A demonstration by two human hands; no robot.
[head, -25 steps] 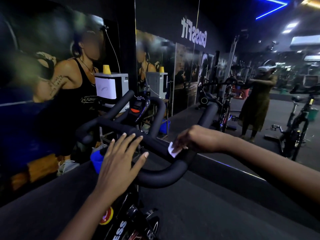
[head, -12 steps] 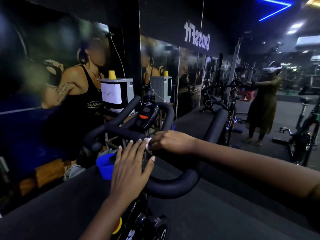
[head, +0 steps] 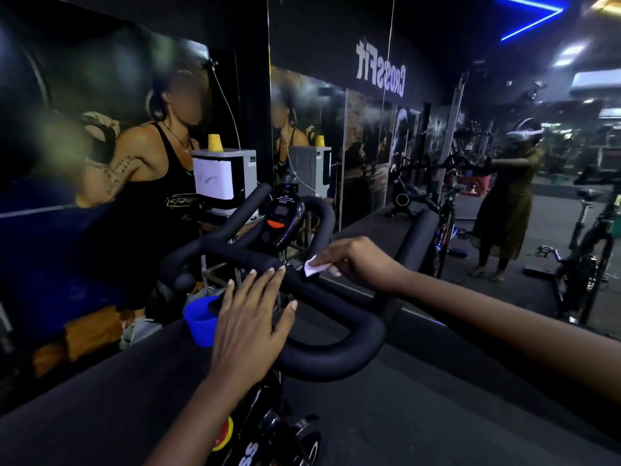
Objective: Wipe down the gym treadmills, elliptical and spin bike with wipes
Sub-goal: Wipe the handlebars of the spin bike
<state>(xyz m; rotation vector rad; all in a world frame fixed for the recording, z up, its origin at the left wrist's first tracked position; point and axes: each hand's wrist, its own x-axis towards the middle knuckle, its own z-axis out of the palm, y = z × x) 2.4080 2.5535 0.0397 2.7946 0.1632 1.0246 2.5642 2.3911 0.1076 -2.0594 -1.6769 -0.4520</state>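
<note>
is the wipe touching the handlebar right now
Touching. The head view shows the right hand holding the white wipe against the black handlebar, with no gap between them.

Left hand (head: pixel 250 317): we see long, pale, rounded nails.
Right hand (head: pixel 356 260): we glimpse one pale nail.
Left forearm (head: pixel 201 415): we find it bare to the near edge.
Right forearm (head: pixel 504 317): likewise bare.
Reflection (head: pixel 504 210), far right: we see a white headset and a long olive-green dress.

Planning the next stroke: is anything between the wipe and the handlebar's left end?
Yes. The left hand lies across the handlebar just left of the wipe, which the right hand pinches against it.
</note>
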